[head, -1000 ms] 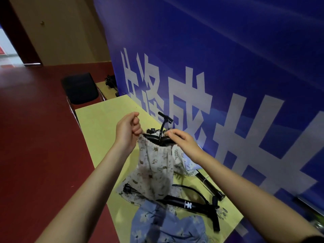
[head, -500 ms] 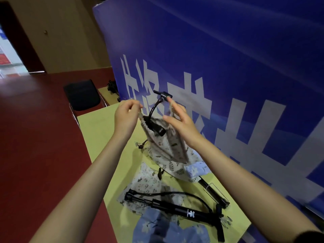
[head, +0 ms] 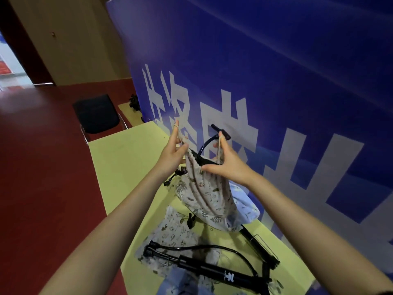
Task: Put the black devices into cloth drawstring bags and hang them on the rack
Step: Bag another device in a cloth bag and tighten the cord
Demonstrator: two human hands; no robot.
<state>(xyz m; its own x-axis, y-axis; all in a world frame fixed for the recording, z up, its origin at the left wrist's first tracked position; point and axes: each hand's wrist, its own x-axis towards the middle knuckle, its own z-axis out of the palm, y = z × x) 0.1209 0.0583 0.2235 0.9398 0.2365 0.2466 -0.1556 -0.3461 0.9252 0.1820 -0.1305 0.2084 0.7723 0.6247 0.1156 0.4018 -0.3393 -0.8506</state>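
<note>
**Drawstrings pulled apart to close the bag**

The left hand [head: 172, 153] hooks one cord on a raised finger; the right hand [head: 225, 165] hooks the other, likely cinching the floral bag [head: 207, 190] around the black device [head: 209, 141], whose hose juts out. Both hang above the yellow table [head: 119, 158], banner [head: 276, 81] close right; open floor lies left.

Large white Chinese characters, partly cut off, on blue banner [head: 276, 71]; unreadable white logo on black pump [head: 229, 277]
</note>
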